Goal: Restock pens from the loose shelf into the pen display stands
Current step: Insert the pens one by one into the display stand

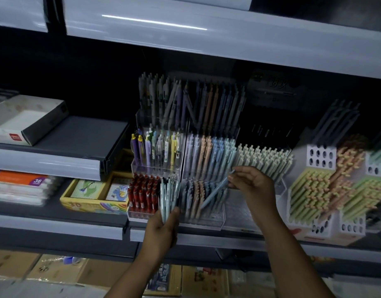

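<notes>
My left hand (162,227) grips a bundle of pale blue pens (169,196), held upright in front of the shelf edge. My right hand (253,182) pinches the top of a single light blue pen (215,193), which slants down to the left with its tip over the lowest tier of the clear tiered pen stand (203,222). That stand holds rows of pastel lilac, peach and blue pens on three steps. Red pens (142,194) fill a clear tray on its left.
A white block stand (320,229) with green and peach pens sits at the right. A clear holder of pale green pens (264,162) stands behind my right hand. A yellow box (95,203) and stacked packs (22,186) lie to the left; cardboard boxes sit below.
</notes>
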A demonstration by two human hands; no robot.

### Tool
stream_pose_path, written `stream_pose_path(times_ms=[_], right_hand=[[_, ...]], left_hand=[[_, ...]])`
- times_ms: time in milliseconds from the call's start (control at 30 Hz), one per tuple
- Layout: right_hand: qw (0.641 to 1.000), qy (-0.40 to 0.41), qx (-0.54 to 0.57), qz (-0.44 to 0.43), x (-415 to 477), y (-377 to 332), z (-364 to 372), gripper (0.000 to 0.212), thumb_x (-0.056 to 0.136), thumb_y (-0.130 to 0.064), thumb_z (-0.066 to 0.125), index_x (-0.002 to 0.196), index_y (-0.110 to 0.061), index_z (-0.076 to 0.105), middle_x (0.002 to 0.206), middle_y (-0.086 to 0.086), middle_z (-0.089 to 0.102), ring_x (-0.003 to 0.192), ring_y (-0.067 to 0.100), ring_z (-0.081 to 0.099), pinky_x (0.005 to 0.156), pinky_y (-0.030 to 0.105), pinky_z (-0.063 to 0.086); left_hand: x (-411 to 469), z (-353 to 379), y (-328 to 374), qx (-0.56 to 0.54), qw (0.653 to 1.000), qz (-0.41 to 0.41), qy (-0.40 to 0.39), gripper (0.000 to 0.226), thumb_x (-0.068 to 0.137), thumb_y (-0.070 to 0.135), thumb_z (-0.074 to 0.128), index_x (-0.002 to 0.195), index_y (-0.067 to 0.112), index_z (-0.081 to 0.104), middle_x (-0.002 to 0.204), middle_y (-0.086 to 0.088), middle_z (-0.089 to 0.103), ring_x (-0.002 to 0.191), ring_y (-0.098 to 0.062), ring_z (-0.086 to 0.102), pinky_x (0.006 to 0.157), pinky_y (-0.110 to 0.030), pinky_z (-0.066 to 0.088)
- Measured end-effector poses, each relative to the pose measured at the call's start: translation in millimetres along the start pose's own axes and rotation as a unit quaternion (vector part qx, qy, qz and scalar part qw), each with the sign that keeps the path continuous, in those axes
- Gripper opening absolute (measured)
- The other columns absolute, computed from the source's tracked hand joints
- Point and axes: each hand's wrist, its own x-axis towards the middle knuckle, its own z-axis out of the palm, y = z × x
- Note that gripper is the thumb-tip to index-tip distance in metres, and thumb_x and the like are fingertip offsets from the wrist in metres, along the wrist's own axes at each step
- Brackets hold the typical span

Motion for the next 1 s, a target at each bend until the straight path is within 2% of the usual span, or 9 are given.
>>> stream_pose_path(times_ms=[67, 200, 433, 600, 733, 867, 1000], right_hand=[[0.997, -0.02, -0.065, -0.019, -0.7, 6.4, 0.3, 0.017, 0.086, -0.004, 0.077, 0.1, -0.013, 0.072, 0.088, 0.005, 0.075, 0.084, 0.02, 0.073, 0.08, 0.034, 0.06], [0.986, -0.041, -0.153, -0.049, -2.8, 14.2, 5.1, 0.019, 0.087, -0.009, 0.077, 0.098, -0.022, 0.07, 0.094, -0.004, 0.073, 0.085, 0.002, 0.069, 0.079, 0.017, 0.054], [0.954, -0.109, -0.267, -0.079, -5.2, 32.5, 22.4, 0.016, 0.087, -0.012, 0.078, 0.092, -0.025, 0.069, 0.086, -0.013, 0.069, 0.082, -0.004, 0.065, 0.075, 0.012, 0.051], [0.93, -0.124, -0.336, -0.086, -9.7, 40.4, 26.1, 0.011, 0.087, -0.015, 0.078, 0.096, -0.014, 0.072, 0.078, -0.009, 0.062, 0.075, -0.001, 0.058, 0.066, 0.014, 0.045], [0.902, -0.12, -0.388, -0.144, -11.2, 46.8, 27.2, 0.012, 0.086, -0.015, 0.078, 0.096, -0.011, 0.072, 0.074, -0.014, 0.05, 0.065, 0.002, 0.048, 0.062, 0.01, 0.034], [0.882, -0.109, -0.426, -0.171, -9.7, 57.3, 31.9, 0.014, 0.088, -0.018, 0.076, 0.101, -0.013, 0.071, 0.09, -0.002, 0.058, 0.077, 0.009, 0.047, 0.068, 0.009, 0.03], [0.872, -0.102, -0.449, -0.168, -9.8, 60.6, 34.5, 0.018, 0.089, -0.018, 0.075, 0.105, -0.012, 0.07, 0.1, 0.004, 0.063, 0.088, 0.018, 0.057, 0.076, 0.021, 0.038]], left_hand=[[0.9, -0.8, 0.5, -0.011, 1.0, -0.001, 0.009, 0.03, 0.102, 0.022, 0.054, 0.075, 0.012, 0.045, 0.051, -0.002, 0.032, 0.043, -0.013, 0.02, 0.047, -0.031, 0.019], [-1.4, -0.6, 1.6, -0.01, 1.0, 0.0, -0.001, 0.028, 0.102, 0.022, 0.054, 0.078, 0.009, 0.046, 0.053, -0.003, 0.033, 0.042, -0.014, 0.021, 0.046, -0.03, 0.02], [-1.2, -4.4, -1.4, 0.009, 1.0, -0.005, -0.006, 0.028, 0.104, 0.021, 0.052, 0.081, 0.008, 0.044, 0.051, -0.001, 0.034, 0.039, -0.015, 0.024, 0.046, -0.027, 0.024], [-1.4, -5.2, -2.9, 0.012, 1.0, -0.008, -0.008, 0.029, 0.103, 0.02, 0.054, 0.08, 0.006, 0.044, 0.049, -0.001, 0.035, 0.037, -0.015, 0.026, 0.043, -0.026, 0.027], [-1.6, -5.2, -2.4, 0.011, 1.0, -0.016, -0.011, 0.032, 0.099, 0.026, 0.057, 0.077, 0.006, 0.045, 0.05, -0.003, 0.038, 0.038, -0.016, 0.03, 0.043, -0.026, 0.03], [-1.9, -1.4, 0.9, 0.008, 1.0, -0.014, -0.023, 0.036, 0.097, 0.03, 0.058, 0.073, 0.007, 0.043, 0.05, -0.004, 0.038, 0.038, -0.016, 0.031, 0.043, -0.027, 0.032], [-3.1, 3.6, 5.5, -0.005, 0.999, -0.014, -0.039, 0.035, 0.095, 0.033, 0.058, 0.075, 0.007, 0.047, 0.051, -0.003, 0.04, 0.039, -0.017, 0.032, 0.044, -0.028, 0.033]])
